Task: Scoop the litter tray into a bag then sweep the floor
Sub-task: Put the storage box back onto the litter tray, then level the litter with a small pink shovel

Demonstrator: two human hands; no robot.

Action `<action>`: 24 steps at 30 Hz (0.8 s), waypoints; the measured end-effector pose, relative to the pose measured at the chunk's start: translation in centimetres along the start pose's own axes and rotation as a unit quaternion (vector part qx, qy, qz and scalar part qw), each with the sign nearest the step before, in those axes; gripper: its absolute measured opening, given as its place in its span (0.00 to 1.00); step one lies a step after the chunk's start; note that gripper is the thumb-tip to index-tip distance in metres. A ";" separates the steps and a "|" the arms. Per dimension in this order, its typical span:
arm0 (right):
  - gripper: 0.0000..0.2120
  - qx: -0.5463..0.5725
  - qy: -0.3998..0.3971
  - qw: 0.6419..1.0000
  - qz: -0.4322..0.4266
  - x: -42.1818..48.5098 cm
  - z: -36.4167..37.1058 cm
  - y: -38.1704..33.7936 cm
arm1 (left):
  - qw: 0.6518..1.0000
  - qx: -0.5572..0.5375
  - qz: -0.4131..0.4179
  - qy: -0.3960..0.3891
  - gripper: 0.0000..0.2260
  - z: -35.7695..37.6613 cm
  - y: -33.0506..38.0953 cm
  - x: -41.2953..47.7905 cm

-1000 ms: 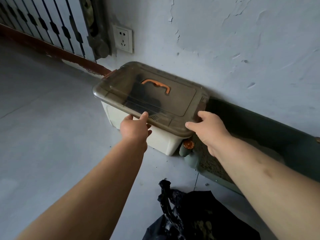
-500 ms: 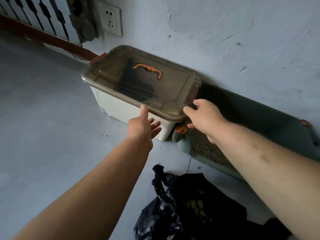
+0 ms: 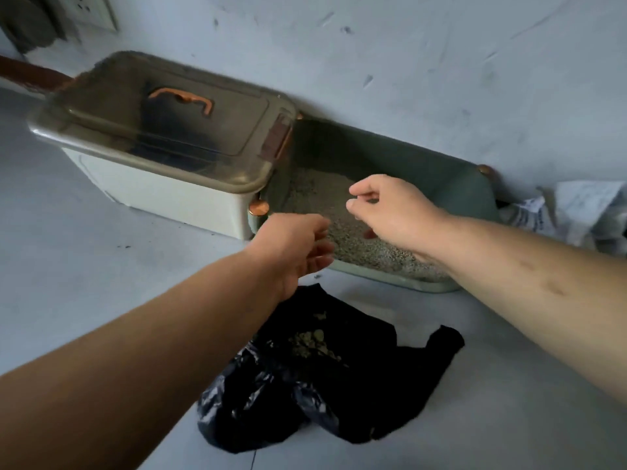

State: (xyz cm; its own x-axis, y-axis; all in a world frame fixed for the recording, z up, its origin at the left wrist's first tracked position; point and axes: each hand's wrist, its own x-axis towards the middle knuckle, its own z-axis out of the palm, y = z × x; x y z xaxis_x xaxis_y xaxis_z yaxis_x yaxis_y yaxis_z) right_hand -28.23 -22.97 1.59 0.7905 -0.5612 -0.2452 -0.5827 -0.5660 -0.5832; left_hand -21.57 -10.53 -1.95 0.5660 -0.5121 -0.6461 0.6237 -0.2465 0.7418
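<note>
A green litter tray [image 3: 383,279] stands against the wall, filled with grey-beige litter [image 3: 359,239]. A black plastic bag [image 3: 339,378] lies crumpled on the floor in front of it, with some litter clumps on top. My left hand [image 3: 295,245] hovers at the tray's near left corner, fingers loosely curled and holding nothing. My right hand [image 3: 390,212] is over the litter, fingers apart and slightly bent, also holding nothing. No scoop is in view.
A white storage box with a smoky lid and orange handle [image 3: 163,130] sits left of the tray, touching it. Crumpled paper or a printed bag [image 3: 576,212] lies at the right. A wall socket [image 3: 91,11] is at the upper left. Grey floor [image 3: 84,259] spreads to the left.
Both hands have let go of the storage box lid and moved right and toward me, now over the litter tray. The view has swung right, showing more of the tray and bag.
</note>
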 end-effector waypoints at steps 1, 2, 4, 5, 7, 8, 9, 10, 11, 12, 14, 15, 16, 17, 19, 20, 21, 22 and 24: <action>0.15 0.014 0.004 1.000 -0.002 -0.8 -1.0 1.1 | 1.000 0.023 0.004 -0.009 0.05 1.2 -0.1 -0.6; 0.11 0.025 0.006 1.000 -0.003 -1.2 -1.4 1.9 | 0.999 0.038 0.008 -0.015 0.04 1.6 -0.2 -1.1; 0.08 0.039 0.017 0.999 -0.001 -2.3 -2.9 4.1 | 0.997 0.066 0.012 -0.027 0.04 3.2 -0.3 -2.0; 0.08 0.046 0.018 0.999 -0.002 -2.6 -3.3 5.0 | 0.996 0.085 0.013 -0.034 0.07 3.6 -0.4 -2.3; 0.08 0.074 0.008 0.997 0.013 -3.4 -4.7 7.5 | 0.992 0.119 0.012 -0.046 0.11 5.2 -0.5 -3.3; 0.07 0.090 0.000 0.996 0.025 -3.8 -5.4 8.6 | 0.990 0.132 0.010 -0.051 0.11 6.3 -0.5 -3.8; 0.06 0.103 -0.004 0.994 0.032 -4.1 -6.0 9.6 | 0.988 0.145 0.007 -0.054 0.10 7.2 -0.5 -4.1; 0.06 0.115 -0.005 0.993 0.036 -4.3 -6.5 10.5 | 0.985 0.160 0.006 -0.057 0.10 8.1 -0.5 -4.3; 0.07 0.128 -0.002 0.991 0.039 -4.7 -7.4 11.8 | 0.983 0.177 0.003 -0.057 0.11 9.6 -0.5 -4.5; 0.07 0.142 0.002 0.989 0.039 -4.8 -8.0 12.6 | 0.980 0.189 0.002 -0.056 0.12 10.6 -0.6 -4.5; 0.08 0.170 0.015 0.984 0.045 -5.4 -9.6 14.6 | 0.975 0.216 0.002 -0.056 0.13 13.3 -0.9 -4.3; 0.08 0.185 0.024 0.981 0.047 -5.6 -10.4 15.8 | 0.972 0.227 0.001 -0.059 0.13 14.8 -1.0 -4.3; 0.08 0.206 0.039 0.976 0.052 -5.9 -11.6 17.3 | 0.970 0.237 0.001 -0.064 0.12 17.0 -1.0 -4.1; 0.07 0.223 0.054 0.972 0.057 -6.2 -12.3 18.4 | 0.967 0.246 0.002 -0.066 0.12 18.4 -1.2 -4.0; 0.07 0.269 0.093 0.956 0.072 -6.8 -14.0 21.1 | 0.962 0.263 0.007 -0.068 0.12 21.7 -1.2 -3.7; 0.06 0.294 0.116 0.945 0.080 -7.3 -15.1 22.8 | 0.959 0.276 0.006 -0.070 0.11 23.8 -1.3 -3.4; 0.07 0.308 0.136 0.938 0.085 -7.6 -15.3 23.8 | 0.956 0.286 0.011 -0.067 0.09 24.5 -1.3 -3.2; 0.07 0.313 0.158 0.932 0.095 -8.0 -15.9 25.4 | 0.950 0.304 0.015 -0.069 0.07 25.8 -1.4 -3.0; 0.07 0.303 0.206 0.922 0.125 -8.9 -17.3 28.9 | 0.930 0.360 0.029 -0.071 0.05 29.0 -1.5 -2.7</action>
State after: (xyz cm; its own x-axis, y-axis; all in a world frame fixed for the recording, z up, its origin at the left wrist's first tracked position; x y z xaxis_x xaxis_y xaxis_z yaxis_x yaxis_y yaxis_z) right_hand -55.35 -44.80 0.28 0.4347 -0.8808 -0.1877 -0.4260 -0.0175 -0.9046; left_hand -39.66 -32.62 3.83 0.4776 -0.6327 -0.6096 0.0436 -0.6759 0.7357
